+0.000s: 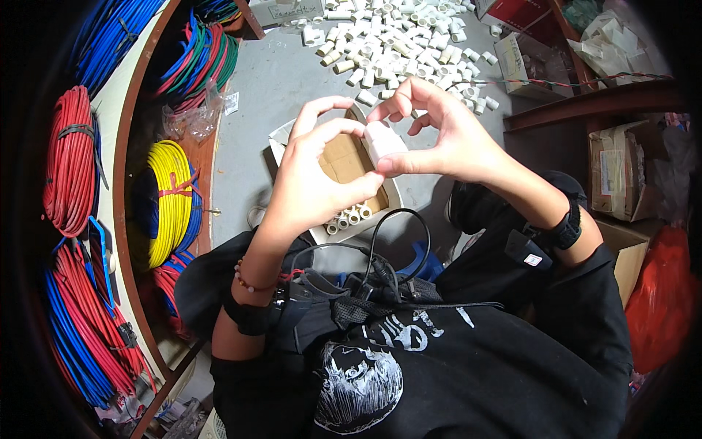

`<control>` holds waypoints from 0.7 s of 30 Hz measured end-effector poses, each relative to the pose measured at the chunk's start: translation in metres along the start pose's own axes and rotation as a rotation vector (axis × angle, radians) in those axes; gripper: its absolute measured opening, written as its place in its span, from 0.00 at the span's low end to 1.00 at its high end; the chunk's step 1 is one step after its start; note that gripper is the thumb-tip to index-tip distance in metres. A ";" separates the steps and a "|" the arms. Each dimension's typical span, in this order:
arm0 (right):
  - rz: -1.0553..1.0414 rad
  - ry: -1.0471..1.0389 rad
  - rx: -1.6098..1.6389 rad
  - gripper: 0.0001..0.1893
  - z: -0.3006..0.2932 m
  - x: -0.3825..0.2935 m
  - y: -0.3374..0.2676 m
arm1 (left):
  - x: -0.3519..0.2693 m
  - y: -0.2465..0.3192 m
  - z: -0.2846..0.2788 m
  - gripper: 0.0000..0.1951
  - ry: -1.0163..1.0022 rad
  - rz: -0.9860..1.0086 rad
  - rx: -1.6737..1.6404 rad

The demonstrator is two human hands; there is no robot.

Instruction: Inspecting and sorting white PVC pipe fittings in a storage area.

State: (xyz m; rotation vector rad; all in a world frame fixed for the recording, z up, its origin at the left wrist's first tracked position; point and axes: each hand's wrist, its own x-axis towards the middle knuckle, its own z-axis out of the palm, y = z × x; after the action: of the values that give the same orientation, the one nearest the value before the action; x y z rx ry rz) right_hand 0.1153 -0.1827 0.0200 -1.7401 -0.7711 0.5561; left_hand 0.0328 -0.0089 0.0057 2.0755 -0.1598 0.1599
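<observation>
Between the fingertips of both hands, above an open cardboard box, is a white plastic pipe fitting [385, 144]. My left hand [312, 175] grips it from the left, index fingertip at its upper end and thumb at its lower end. From the other side, my right hand [449, 134] pinches it between thumb and fingers. The cardboard box [359, 233] sits on the floor below, partly hidden by my left hand. Several similar fittings [354, 218] stand in rows at its near end, and its brown bottom shows farther back.
A heap of loose white fittings [406, 41] covers the floor ahead. On the left, shelves [129, 164] hold red wire coils [68, 159] and yellow wire coils [170, 203]. Cartons [617, 170] and a red plastic bag [663, 302] stand at right. A black cable [375, 241] loops before my lap.
</observation>
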 end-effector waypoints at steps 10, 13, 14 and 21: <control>0.116 0.020 0.173 0.22 -0.007 0.004 0.002 | -0.001 -0.011 -0.003 0.19 0.069 -0.099 -0.169; 0.134 0.012 0.263 0.20 -0.005 0.003 0.002 | -0.001 -0.013 -0.003 0.20 0.093 -0.151 -0.334; 0.146 -0.012 0.326 0.19 -0.004 0.002 -0.002 | -0.002 -0.015 -0.003 0.21 0.101 -0.144 -0.288; 0.195 0.003 0.349 0.18 0.003 -0.001 0.002 | -0.002 -0.013 -0.002 0.21 0.039 -0.223 -0.498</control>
State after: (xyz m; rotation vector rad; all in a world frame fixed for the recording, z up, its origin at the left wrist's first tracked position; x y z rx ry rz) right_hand 0.1133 -0.1815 0.0168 -1.4971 -0.4706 0.7715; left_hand 0.0331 -0.0005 -0.0046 1.5783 0.0539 0.0189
